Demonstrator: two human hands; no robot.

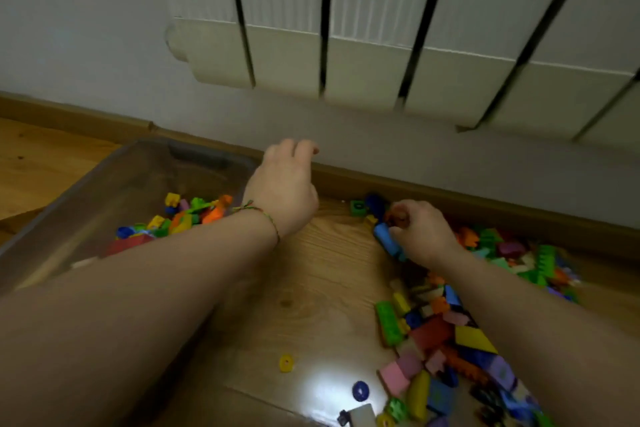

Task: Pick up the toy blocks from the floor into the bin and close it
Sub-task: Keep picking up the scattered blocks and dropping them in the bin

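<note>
A translucent grey bin (145, 163) stands on the wooden floor at the left, with several coloured toy blocks (187, 217) lying in it. My left hand (287, 184) hangs over the bin's right edge, its fingers loosely curled with nothing visible in them. To the right, a big pile of mixed blocks (446, 336) lies along the baseboard. My right hand (420, 230) is down at the far end of that pile. Its curled fingers grip a blue block (385, 240) and a reddish piece (398, 215).
A yellow ring (286, 363) and a blue ring (360, 391) lie loose on the floor (311, 288) between my arms. A white radiator (363, 55) hangs on the wall above the brown baseboard (346, 180). No lid is in view.
</note>
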